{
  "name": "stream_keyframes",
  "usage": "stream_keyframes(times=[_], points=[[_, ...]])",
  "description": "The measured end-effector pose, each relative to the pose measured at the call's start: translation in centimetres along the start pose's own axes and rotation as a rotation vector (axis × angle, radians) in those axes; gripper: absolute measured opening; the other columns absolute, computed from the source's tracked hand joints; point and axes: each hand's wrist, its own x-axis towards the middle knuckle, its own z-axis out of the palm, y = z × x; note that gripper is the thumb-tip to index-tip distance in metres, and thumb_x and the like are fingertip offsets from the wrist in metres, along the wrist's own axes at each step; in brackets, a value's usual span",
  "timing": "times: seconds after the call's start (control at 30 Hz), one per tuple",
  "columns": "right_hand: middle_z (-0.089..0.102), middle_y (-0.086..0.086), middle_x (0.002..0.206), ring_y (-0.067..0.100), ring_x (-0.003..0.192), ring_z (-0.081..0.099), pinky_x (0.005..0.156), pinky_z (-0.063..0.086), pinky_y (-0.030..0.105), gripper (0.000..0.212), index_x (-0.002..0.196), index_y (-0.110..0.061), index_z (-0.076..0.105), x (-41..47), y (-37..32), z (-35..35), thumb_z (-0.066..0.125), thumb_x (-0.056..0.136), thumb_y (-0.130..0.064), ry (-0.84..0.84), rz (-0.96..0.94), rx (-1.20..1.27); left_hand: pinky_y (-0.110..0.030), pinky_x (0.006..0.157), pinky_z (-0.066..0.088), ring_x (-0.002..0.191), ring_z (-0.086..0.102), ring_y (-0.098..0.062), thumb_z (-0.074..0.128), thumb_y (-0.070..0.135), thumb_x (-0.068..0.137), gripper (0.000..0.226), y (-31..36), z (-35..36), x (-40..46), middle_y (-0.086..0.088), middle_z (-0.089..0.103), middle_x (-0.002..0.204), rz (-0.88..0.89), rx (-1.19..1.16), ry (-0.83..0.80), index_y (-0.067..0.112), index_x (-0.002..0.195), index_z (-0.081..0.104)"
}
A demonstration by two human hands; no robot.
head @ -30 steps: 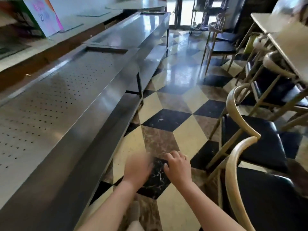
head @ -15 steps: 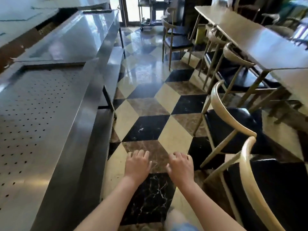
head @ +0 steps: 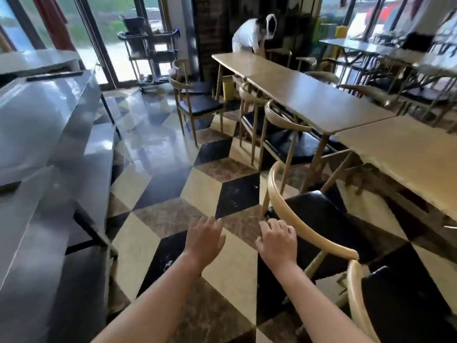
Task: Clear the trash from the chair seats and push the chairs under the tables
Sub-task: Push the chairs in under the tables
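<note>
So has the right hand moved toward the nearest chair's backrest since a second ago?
Yes. The right hand now hangs just short of the chair backrest, where earlier it hung over floor tiles well to that rail's left.

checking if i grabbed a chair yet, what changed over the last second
The view swung right and lifted, away from the steel counter toward the tables; a person in white now shows at the back. The right hand now sits beside the nearest chair's backrest; contact is unclear. The left hand stays empty over the floor. Nothing gripped, no chair moved.
</note>
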Motion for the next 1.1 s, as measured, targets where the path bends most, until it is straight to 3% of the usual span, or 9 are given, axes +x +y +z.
stream_keyframes(times=[0.37, 0.53, 0.7, 1.1], points=[[0.056, -0.001, 0.121, 0.018, 0.113, 0.049, 0.100, 0.040, 0.038, 0.036, 0.125, -0.023, 0.052, 9.4, 7.4, 2.7, 0.052, 0.090, -0.033, -0.031, 0.360, 0.006, -0.040, 0.103, 0.039, 0.117, 0.052, -0.019, 0.049, 0.041, 0.091, 0.040, 4.9, 2.7, 19.6, 0.000, 0.059, 0.124, 0.404, -0.056, -0.004, 0.021, 0.125, 0.049], [0.055, -0.001, 0.122, 0.019, 0.113, 0.049, 0.097, 0.039, 0.037, 0.039, 0.124, -0.024, 0.051, 13.3, 8.2, 6.0, 0.053, 0.088, -0.038, -0.085, 0.589, -0.017, -0.045, 0.112, 0.030, 0.128, 0.045, -0.021, 0.048, 0.039, 0.092, 0.040, 6.4, 6.0, 26.6, -0.001, 0.053, 0.135, 0.593, -0.025, -0.133, 0.022, 0.128, 0.048], [0.054, -0.001, 0.123, 0.020, 0.115, 0.048, 0.100, 0.038, 0.041, 0.042, 0.126, -0.024, 0.048, 17.0, 6.3, 8.0, 0.053, 0.088, -0.040, -0.163, 0.803, 0.016, -0.044, 0.110, 0.031, 0.128, 0.045, -0.022, 0.050, 0.040, 0.091, 0.044, 5.3, 7.9, 32.4, -0.003, 0.051, 0.137, 0.797, 0.002, -0.233, 0.022, 0.131, 0.046], [0.048, 0.002, 0.138, 0.022, 0.129, 0.040, 0.111, 0.026, 0.047, 0.051, 0.139, -0.023, 0.037, 19.1, 6.8, 10.4, 0.054, 0.092, -0.033, -0.285, 0.966, 0.035, -0.041, 0.105, 0.036, 0.120, 0.048, -0.024, 0.050, 0.036, 0.091, 0.041, 6.8, 10.9, 40.1, -0.003, 0.054, 0.126, 1.148, 0.118, -0.334, 0.020, 0.129, 0.046]])
